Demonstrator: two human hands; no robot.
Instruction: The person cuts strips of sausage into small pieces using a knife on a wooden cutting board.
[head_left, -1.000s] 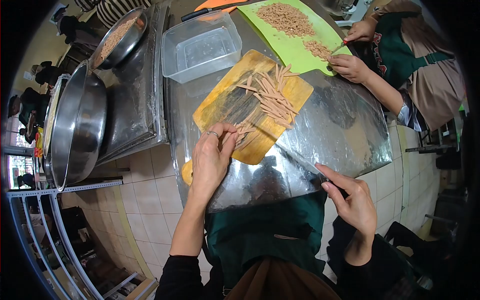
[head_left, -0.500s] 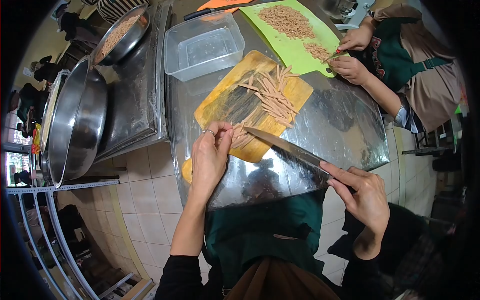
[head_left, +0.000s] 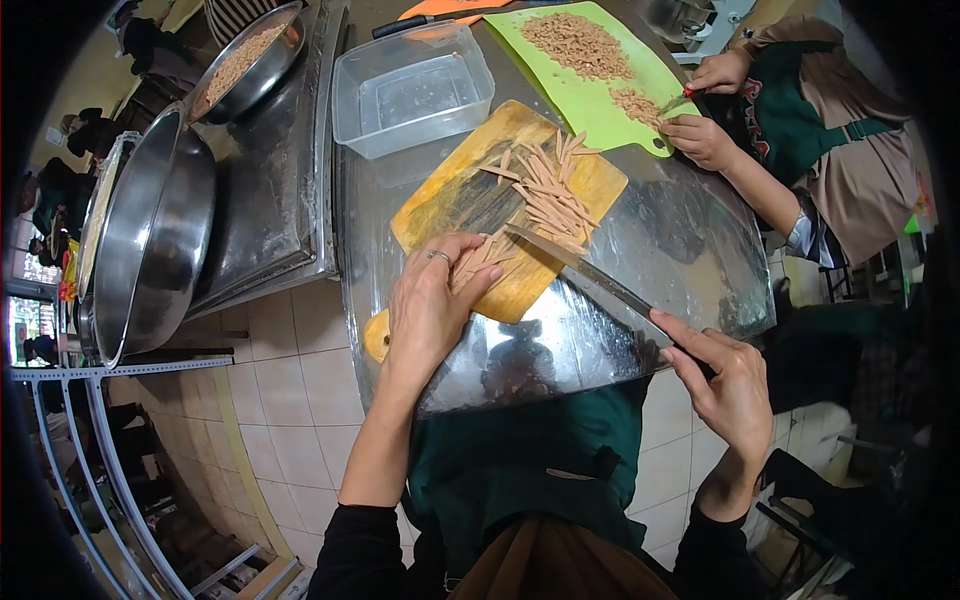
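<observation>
A wooden cutting board (head_left: 435, 205) with a dark worn middle lies at an angle on the metal table. On its right part is a loose pile of thin light-brown strips (head_left: 555, 205). My left hand (head_left: 430, 300) is at the board's near side, fingers and thumb curved around another bunch of strips (head_left: 480, 262); its fingertips partly hide them. My right hand (head_left: 725, 380) grips the handle of a long kitchen knife (head_left: 590, 272). The blade points up and left, its tip over the board between the bunch and the pile.
A clear plastic container (head_left: 415, 100) stands behind the board. Beyond it, a co-worker's hands (head_left: 705, 140) cut small brown pieces on a green cutting mat (head_left: 530, 60). Metal bowls (head_left: 160, 240) stand to the left. A dark-handled knife (head_left: 410, 27) lies at the back.
My left hand has shifted up and right, its thumb and fingers spreading from a pinch to span the bunch of strips. The knife tip has moved slightly right and up.
</observation>
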